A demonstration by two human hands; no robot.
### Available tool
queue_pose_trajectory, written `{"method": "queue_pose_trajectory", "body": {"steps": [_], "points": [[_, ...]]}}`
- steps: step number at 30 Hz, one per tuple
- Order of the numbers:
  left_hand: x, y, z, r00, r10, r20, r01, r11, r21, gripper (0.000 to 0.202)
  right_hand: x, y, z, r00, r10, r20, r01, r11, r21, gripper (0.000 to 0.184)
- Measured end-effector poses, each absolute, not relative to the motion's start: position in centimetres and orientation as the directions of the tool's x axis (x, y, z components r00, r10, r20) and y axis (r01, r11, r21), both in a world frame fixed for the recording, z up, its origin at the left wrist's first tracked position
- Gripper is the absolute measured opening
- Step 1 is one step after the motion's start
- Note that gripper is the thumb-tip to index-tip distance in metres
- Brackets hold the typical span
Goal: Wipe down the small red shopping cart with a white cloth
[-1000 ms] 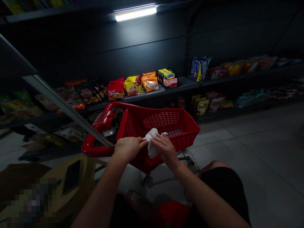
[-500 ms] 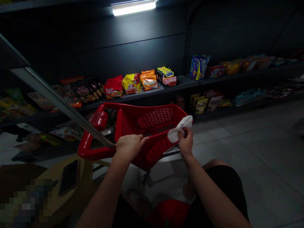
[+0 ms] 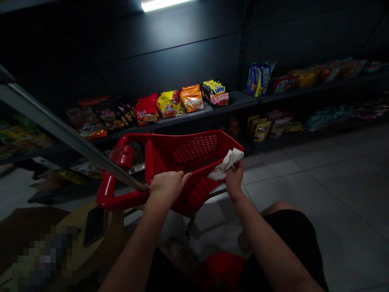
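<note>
Here, my left hand [image 3: 166, 187] curls closed over the near rim of a red shopping basket [image 3: 194, 162]. My right hand [image 3: 234, 179] pinches a white cloth [image 3: 226, 164] against the basket's right edge. Beyond, snack packets [image 3: 182, 101] line a dark shelf [image 3: 237, 99].

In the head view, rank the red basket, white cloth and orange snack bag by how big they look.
1. red basket.
2. white cloth and orange snack bag look alike; the bag is farther off, so unranked.
</note>
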State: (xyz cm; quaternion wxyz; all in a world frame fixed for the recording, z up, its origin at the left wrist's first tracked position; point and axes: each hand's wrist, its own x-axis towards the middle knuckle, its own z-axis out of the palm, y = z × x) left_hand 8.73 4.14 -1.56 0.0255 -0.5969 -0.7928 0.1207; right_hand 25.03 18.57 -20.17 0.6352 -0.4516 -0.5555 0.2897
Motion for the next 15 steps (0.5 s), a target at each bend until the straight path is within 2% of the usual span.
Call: {"method": "queue_pose_trajectory", "body": {"steps": [3,4,6,8,9,11,13,15], "points": [[8.8,4.3,-1.6,-0.262,0.961,-0.092,0.943,0.234,-0.238,0.056,22.5,15.6,-21.3,0.250,0.896,0.367,0.102,0.352,-0.930,0.044],[8.8,4.4,-1.6,-0.256,0.963,-0.087,0.944,0.229,-0.239,0.056,21.1,13.5,-21.8,0.176,0.916,0.360,0.118,0.343,-0.932,0.043],[8.7,4.5,-1.7,-0.247,0.966,-0.075,0.943,0.222,-0.246,0.056,18.7,9.0,-22.7,-0.093,0.925,0.369,0.126,0.378,-0.917,0.044],[8.6,4.5,-1.7,-0.241,0.969,-0.056,0.940,0.218,-0.263,0.055,17.6,6.2,-23.4,-0.378,0.843,0.383,0.098,0.448,-0.889,0.047],[8.6,4.5,-1.8,-0.238,0.970,-0.047,0.938,0.217,-0.271,0.054,17.9,5.9,-23.6,-0.443,0.808,0.389,0.081,0.468,-0.880,0.045],[8.4,4.3,-1.9,-0.237,0.971,-0.042,0.937,0.217,-0.274,0.053,19.9,7.8,-23.6,-0.377,0.837,0.396,0.089,0.459,-0.884,0.036],[8.4,4.2,-2.0,-0.237,0.970,-0.052,0.940,0.216,-0.262,0.054,22.9,12.1,-23.2,-0.119,0.918,0.379,0.146,0.393,-0.908,0.028],[8.5,4.1,-2.0,-0.234,0.970,-0.059,0.945,0.213,-0.248,0.055,25.5,16.4,-22.8,0.084,0.933,0.351,0.196,0.330,-0.923,0.026]]}}
